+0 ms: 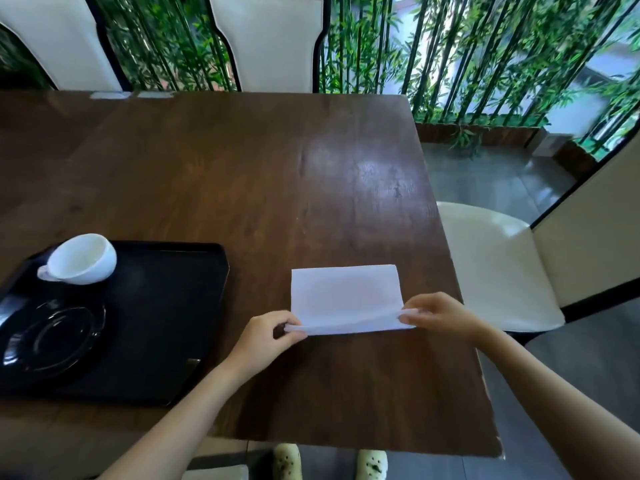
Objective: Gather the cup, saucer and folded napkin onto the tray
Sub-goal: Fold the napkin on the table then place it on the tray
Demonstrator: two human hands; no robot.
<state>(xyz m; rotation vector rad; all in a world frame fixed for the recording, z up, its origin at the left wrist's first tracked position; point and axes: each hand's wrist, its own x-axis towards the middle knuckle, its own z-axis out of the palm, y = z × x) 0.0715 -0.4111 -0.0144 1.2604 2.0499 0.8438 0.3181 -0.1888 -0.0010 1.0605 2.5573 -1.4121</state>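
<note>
At the 6 o'clock edge of the view, nearest the wearer, two pale perforated shoes (329, 462) stand on the floor just below the near edge of a dark wooden table (242, 168). Two bare forearms reach up from the bottom onto the tabletop.

The left hand (265, 336), a little right of centre at about 5 o'clock, has its fingers curled inward, with thumb and fingertips pinching the near left corner of a white napkin (346, 297). The right hand (438, 315), at about 4 o'clock, pinches the near right corner in the same way, fingers bent and closed on the paper. Between the two hands the near edge of the napkin is lifted slightly off the wood and shows more than one layer; the far part lies flat on the table as a rectangle.

A black tray (166, 323) sits at 8 o'clock, well apart from the napkin. On its far left corner a white cup (83, 259) lies tipped, its mouth facing the camera and its handle to the left. Just nearer, a dark glossy saucer (52, 337) rests flat on the tray.

White chairs (270, 43) stand at 12 o'clock and 3 o'clock, with green bamboo (485, 57) behind.
</note>
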